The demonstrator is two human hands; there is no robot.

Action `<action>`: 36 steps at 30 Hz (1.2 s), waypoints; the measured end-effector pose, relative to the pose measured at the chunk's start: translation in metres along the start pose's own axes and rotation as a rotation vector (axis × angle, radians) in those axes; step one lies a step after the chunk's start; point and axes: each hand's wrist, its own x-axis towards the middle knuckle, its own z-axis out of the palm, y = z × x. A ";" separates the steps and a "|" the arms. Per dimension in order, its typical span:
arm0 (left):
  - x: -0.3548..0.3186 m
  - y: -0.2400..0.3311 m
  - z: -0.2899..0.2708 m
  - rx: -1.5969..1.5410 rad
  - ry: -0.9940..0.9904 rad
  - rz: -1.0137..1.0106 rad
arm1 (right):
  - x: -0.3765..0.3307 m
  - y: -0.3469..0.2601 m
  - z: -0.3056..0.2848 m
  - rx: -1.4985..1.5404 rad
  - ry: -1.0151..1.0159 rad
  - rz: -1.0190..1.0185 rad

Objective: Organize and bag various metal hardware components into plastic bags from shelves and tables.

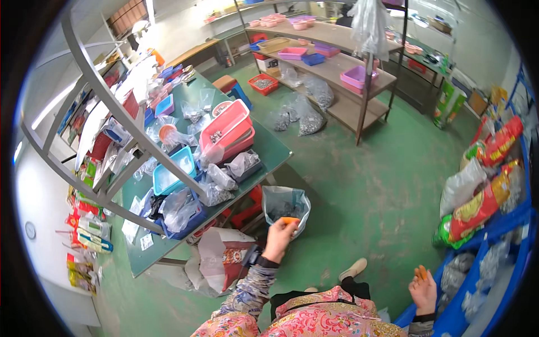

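My left hand [279, 236] is raised in front of me, gripping the rim of a clear plastic bag [285, 205] that holds small dark metal parts; an orange fingertip cover shows where it pinches the rim. The bag hangs just off the near corner of the green worktable [275, 147]. My right hand [424, 289] is out to the right, fingers spread, orange covers on its fingertips, holding nothing. It hovers beside the blue bin [508, 233] of bagged parts.
The worktable carries pink trays [227, 129], blue trays [168, 174] and several clear bags of parts. A wooden shelf rack [337, 67] with pink and blue trays stands behind. Colourful sacks [483, 205] lie on the right. A bag [216, 261] leans under the table.
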 end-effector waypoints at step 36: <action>0.596 0.221 -0.093 0.807 1.284 0.074 | 0.717 -0.059 0.533 -1.819 -0.714 0.061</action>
